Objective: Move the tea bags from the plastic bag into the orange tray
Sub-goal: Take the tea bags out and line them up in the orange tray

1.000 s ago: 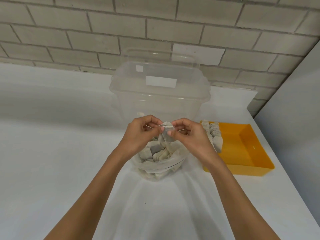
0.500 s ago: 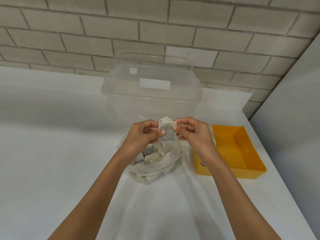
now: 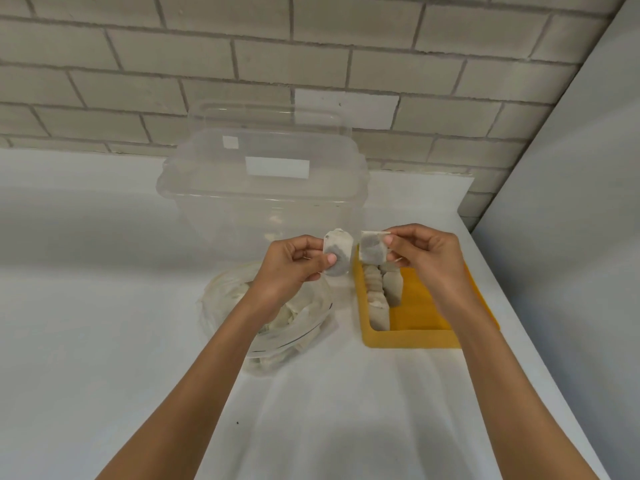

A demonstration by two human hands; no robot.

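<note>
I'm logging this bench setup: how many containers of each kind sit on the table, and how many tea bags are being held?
Clear lidded plastic box: 1
Clear plastic bag: 1
Orange plastic tray: 1
Hand-held white paper tea bags: 2
Total: 5

Single head-worn view, facing forward and down, close over white table (image 3: pixel 104 341)

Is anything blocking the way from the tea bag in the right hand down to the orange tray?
Nothing visible does. The right hand pinches its tea bag over the orange tray; packed tea bags line the tray's left side, and the right side is bare.
</note>
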